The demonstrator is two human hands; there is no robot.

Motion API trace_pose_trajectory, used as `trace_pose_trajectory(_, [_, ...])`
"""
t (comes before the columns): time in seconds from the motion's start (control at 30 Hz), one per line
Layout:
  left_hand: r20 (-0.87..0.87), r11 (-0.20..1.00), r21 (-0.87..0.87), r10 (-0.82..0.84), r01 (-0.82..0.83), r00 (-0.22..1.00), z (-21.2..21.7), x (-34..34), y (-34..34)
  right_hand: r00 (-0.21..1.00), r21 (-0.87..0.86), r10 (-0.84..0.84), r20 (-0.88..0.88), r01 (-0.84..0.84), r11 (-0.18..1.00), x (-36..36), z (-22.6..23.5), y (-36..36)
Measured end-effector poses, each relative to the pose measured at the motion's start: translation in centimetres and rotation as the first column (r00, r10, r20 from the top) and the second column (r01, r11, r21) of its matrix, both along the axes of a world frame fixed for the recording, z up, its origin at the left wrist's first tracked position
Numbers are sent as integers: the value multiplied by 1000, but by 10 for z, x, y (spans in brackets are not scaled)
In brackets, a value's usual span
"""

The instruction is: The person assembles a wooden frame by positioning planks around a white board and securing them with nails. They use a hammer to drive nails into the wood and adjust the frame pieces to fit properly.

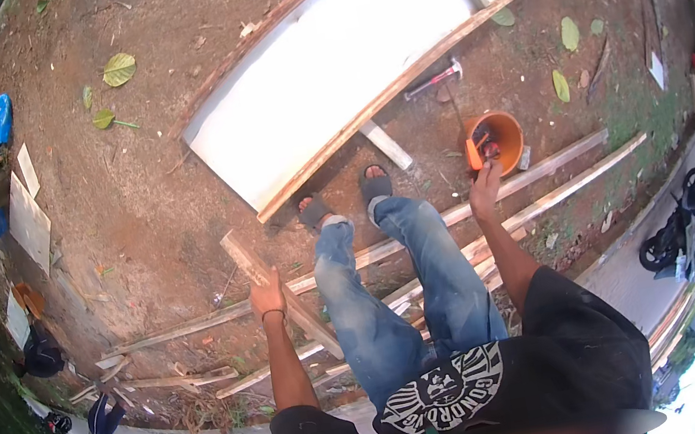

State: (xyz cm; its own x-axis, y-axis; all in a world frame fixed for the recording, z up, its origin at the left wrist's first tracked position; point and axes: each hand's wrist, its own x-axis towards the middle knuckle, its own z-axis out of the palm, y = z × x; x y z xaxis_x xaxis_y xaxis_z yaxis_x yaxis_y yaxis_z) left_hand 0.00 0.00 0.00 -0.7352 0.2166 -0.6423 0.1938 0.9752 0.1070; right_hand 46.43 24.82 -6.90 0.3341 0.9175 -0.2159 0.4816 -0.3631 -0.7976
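Note:
My left hand grips a short wooden plank that slants from upper left to lower right beside my left leg. My right hand reaches toward an orange bucket holding small tools, its fingers at the bucket's near rim; whether it holds anything I cannot tell. My legs in blue jeans and sandals stand between both hands.
A long white panel in a wooden frame lies on the dirt ahead. A hammer lies next to it. Long wooden slats run across the ground under me. A motorbike is parked at the right. Bags lie at the left.

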Motion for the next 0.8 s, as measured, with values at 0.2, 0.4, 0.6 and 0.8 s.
trace_pose_trajectory(0.2, [-79,995,24,-90,92,993,-219,-144,127,985,53,-143,95,139,989,1,-147,61])
trace_pose_trajectory(0.4, [-89,992,123,34,-23,995,-332,-220,184,943,104,-235,-237,265,959,-7,-213,40])
trace_pose_trajectory(0.6, [-181,989,149,20,7,983,-405,-262,209,989,218,-130,74,111,970,12,-274,-25])
trace_pose_trajectory(0.8, [-292,972,234,55,16,955,-419,-286,196,989,248,-109,103,80,965,11,-306,-47])
